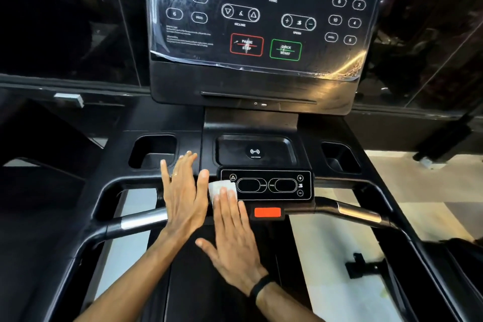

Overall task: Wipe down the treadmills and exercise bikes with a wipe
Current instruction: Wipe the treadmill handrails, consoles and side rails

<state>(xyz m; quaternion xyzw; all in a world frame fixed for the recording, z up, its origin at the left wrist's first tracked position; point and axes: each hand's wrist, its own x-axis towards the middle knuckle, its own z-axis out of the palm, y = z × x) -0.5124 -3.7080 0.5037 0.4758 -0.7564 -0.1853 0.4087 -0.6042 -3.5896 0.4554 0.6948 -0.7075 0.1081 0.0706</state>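
Head view shows the white wipe [222, 189] pressed flat under the straight fingers of the right hand [233, 238] at the left edge of the small lower control panel [266, 185], just above the red stop tab [267, 212], while the left hand [184, 196] lies spread and flat on the treadmill [366, 217] console just beside it, holding nothing. Judging by this, the wiping is at an early stage: the lower panel is in hand, the upper display [261, 8] looks smeared, and the handlebars [141, 222], cup holders [153, 150] and any exercise bikes are left
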